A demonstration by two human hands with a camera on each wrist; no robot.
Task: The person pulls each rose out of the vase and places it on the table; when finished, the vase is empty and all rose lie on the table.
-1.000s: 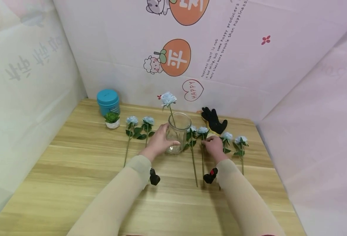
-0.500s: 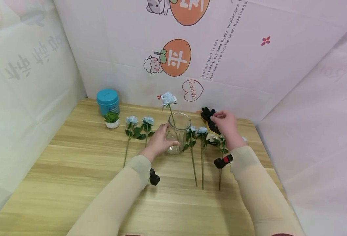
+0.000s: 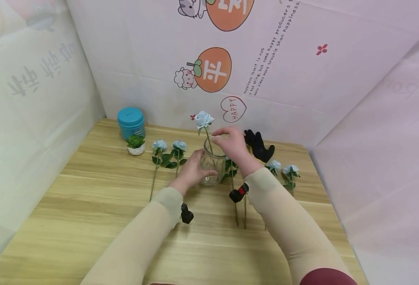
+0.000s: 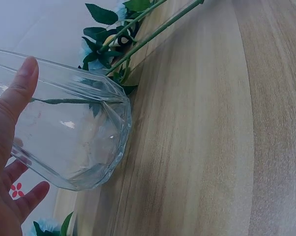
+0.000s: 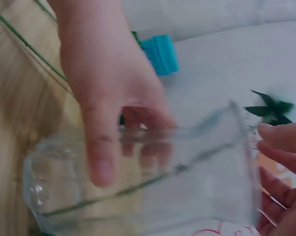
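Note:
My left hand grips the side of a clear glass vase, thumb on its near face. One pale blue rose stands in the vase, its green stem slanting down to the base. Over the vase mouth is my right hand, fingertips right at the rim and close to that rose's stem. No flower shows in it; thumb and fingers are spread a little in the right wrist view. Beside the vase on the right lie two blue roses, partly hidden by the right hand and arm.
Two blue roses lie left of the vase, and two more at the far right. A black work glove lies by the back wall. The blue tub and small potted succulent stand at the back left.
My right hand moved from the roses right of the vase, up past the glove, then left to the vase rim. The left hand and vase stayed put.

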